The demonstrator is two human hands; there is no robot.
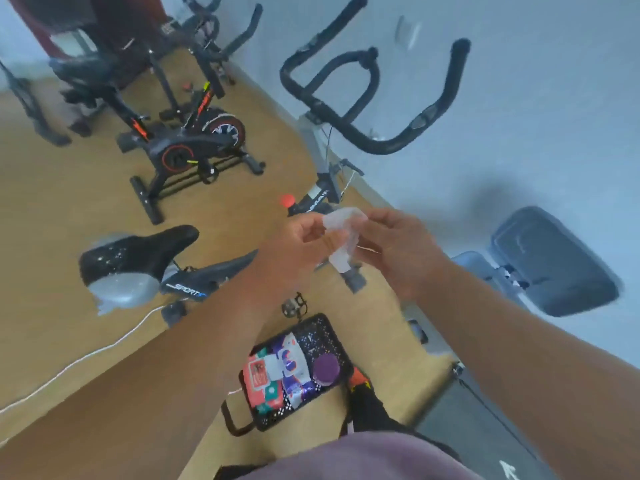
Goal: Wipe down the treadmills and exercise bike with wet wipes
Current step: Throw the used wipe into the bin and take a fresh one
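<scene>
White wipe (341, 237) is pinched between both hands: left hand (298, 244) has the upper corner in curled fingertips, right hand (398, 251) grips the other side, and the rest hangs down between them, half unfolded. The bike's handlebar (377, 143) sits straight ahead and above the hands, its bar running left to right, a bit closer to the right hand. Saddle (138, 254) is off by the left arm. My guess: right hand reaches up first.
</scene>
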